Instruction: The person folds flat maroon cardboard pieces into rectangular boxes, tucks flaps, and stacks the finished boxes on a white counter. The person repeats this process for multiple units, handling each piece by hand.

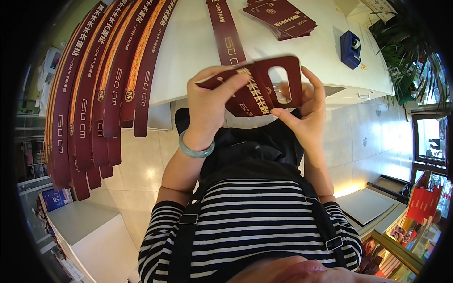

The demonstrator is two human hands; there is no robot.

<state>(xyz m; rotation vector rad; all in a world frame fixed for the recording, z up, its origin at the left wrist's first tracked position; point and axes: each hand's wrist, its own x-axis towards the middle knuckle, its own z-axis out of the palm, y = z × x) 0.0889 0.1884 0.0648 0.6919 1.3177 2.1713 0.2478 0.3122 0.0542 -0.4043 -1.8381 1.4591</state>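
Note:
Both hands are at a maroon cardboard carrier piece (257, 89) with gold lettering and an oval handle cutout, raised over the table's near edge. My left hand (207, 101) grips its left part, the thumb pressed on the front and the fingers mostly hidden behind. At the right end, my right hand (306, 106) has its thumb against the lower edge. The right index finger is raised beside the card, and other fingers show behind it through the cutout. Beyond the card, a long, narrow maroon cardboard strip (225, 30) lies on the white table (184, 52), its near end covered by the card.
Many long maroon cardboard pieces (111, 89) are piled at left, overhanging the table edge. A stack of similar handled cards (281, 19) lies at the back. A blue tape dispenser (350, 49) sits at right, near a plant (401, 56). A white cabinet (96, 236) stands lower left.

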